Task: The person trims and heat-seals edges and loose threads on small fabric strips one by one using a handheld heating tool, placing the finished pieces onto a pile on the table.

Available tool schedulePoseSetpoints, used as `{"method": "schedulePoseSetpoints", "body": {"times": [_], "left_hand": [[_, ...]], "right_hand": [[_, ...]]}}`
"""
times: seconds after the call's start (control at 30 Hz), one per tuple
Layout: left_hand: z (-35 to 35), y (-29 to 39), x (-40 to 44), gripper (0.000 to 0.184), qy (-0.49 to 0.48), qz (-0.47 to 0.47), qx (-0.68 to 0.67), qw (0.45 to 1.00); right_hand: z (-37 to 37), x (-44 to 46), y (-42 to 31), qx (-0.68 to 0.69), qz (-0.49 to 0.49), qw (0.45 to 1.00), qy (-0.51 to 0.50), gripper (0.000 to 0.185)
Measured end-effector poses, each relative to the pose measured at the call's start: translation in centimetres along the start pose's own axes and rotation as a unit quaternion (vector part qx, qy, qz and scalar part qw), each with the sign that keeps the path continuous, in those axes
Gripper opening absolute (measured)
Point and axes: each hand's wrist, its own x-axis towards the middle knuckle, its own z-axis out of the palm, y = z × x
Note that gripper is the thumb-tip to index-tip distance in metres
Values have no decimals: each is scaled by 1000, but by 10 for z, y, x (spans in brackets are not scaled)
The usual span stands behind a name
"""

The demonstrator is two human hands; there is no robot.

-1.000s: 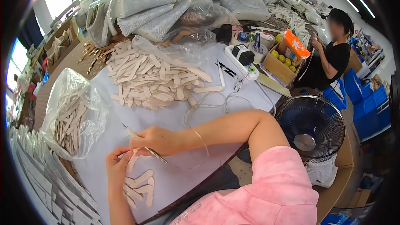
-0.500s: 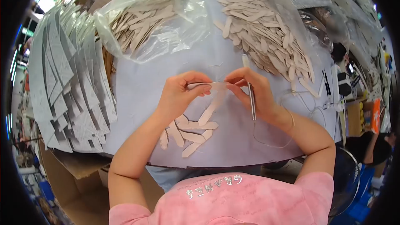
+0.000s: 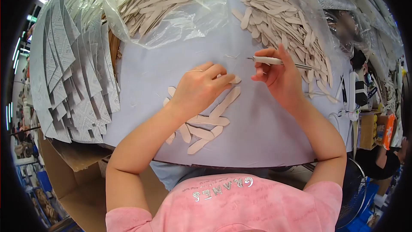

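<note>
My left hand (image 3: pixel 199 88) is closed above the table, its fingertips on a pale beige strip (image 3: pixel 236 79) whose rounded end pokes out past them. The rest of that strip is hidden by the hand. To the right, my right hand (image 3: pixel 283 79) grips a slim pen-like tool (image 3: pixel 268 60) with a white section and a metal shaft. Its thin tip points left, towards my left hand, without touching the strip. Several similar strips (image 3: pixel 208 120) lie loosely overlapped below my left hand, some partly covered by my wrist.
A large heap of beige strips (image 3: pixel 279 17) lies at the back right. More strips (image 3: pixel 154 4) sit in a clear plastic bag (image 3: pixel 193 25) at the back left. Stacked grey patterned sheets (image 3: pixel 64 68) cover the left edge. A cardboard box (image 3: pixel 81 189) stands below the table.
My hands have separated after both held a strip together. The tool has swung from upright to nearly level, tip now leftward. My left hand has turned palm-down, and the view has shifted slightly.
</note>
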Motion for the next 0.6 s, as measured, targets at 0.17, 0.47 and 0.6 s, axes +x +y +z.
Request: {"method": "schedulePoseSetpoints", "body": {"times": [0.17,0.47,0.6], "left_hand": [[1,-10,-2,13,11,-12,-60,998],[-9,-17,5,10,-64,-144,-216,964],[-9,-17,6,9,-63,-161,-241,955]], "right_hand": [[6,0,7,-91,6,995,-36,24],[13,4,19,-333,5,941,-56,14],[17,-1,18,-381,-9,924,-43,12]]}}
